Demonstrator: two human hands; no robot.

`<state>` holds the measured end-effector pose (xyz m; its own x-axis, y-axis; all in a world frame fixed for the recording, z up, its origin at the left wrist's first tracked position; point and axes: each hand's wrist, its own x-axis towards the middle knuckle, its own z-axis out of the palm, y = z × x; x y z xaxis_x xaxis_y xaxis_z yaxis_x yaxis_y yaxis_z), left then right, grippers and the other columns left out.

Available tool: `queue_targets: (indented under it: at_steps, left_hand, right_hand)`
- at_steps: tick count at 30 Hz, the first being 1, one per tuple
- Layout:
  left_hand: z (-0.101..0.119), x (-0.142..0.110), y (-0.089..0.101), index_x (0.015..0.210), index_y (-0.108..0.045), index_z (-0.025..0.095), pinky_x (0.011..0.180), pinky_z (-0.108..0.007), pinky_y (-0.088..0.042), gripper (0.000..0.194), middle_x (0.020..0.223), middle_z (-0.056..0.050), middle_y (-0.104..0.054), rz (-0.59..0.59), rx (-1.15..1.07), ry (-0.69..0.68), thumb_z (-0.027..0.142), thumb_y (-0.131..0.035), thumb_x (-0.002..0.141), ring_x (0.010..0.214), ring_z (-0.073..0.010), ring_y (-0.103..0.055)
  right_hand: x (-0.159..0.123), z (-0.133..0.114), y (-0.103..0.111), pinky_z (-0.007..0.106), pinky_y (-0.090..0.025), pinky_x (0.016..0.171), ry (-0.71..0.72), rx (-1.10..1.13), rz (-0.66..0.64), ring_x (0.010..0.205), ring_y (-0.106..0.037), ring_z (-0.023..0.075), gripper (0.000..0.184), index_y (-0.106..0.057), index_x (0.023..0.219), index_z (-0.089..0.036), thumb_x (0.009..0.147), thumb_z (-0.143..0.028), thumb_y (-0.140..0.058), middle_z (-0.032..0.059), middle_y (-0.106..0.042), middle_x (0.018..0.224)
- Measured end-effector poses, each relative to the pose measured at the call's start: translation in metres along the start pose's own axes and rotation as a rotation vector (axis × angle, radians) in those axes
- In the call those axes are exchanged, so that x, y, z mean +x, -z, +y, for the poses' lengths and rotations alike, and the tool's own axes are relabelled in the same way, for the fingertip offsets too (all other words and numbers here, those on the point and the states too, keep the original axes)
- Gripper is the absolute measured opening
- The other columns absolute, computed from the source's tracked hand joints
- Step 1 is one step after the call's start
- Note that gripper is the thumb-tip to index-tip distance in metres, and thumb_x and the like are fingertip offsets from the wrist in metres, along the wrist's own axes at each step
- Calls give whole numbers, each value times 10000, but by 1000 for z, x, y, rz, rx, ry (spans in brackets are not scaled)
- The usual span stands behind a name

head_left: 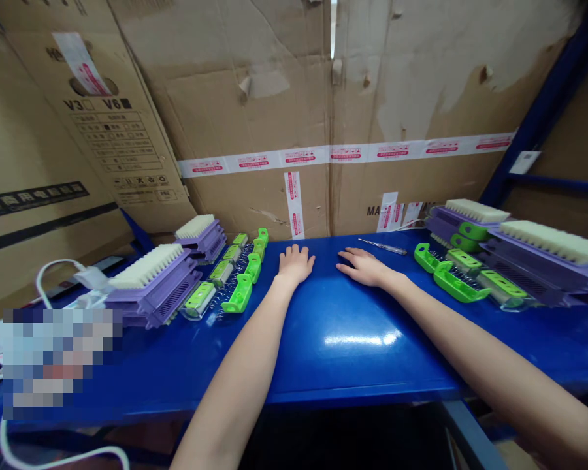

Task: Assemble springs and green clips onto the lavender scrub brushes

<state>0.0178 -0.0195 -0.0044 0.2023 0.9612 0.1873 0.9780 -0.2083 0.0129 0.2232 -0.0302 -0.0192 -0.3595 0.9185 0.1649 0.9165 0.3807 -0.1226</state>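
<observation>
My left hand lies palm down on the blue table, fingers stretched out, holding nothing. My right hand rests flat beside it, fingers also out and empty. A thin screwdriver lies just beyond my right hand. Green handle parts with springs sit in a row left of my left hand. More green parts lie to the right of my right hand.
Purple brush blocks with cream bristles stand at the left and at the right. Cardboard boxes wall off the back. A white cable loops at the left edge. A blue rack post rises at the right.
</observation>
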Motion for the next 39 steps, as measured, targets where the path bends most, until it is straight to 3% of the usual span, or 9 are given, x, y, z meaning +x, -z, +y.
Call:
queue_targets:
  at_steps: [39]
  left_hand:
    - [0, -1, 0, 1273, -499, 186, 921, -426, -384, 453, 1271, -152, -497, -6, 0, 7, 433, -309, 944, 1167, -301, -440]
  right_hand:
    - [-1, -1, 2, 448, -284, 1094, 8, 0, 0, 1342, -356, 305, 608, -444, 1391, -110, 934, -500, -353, 190, -415, 1427]
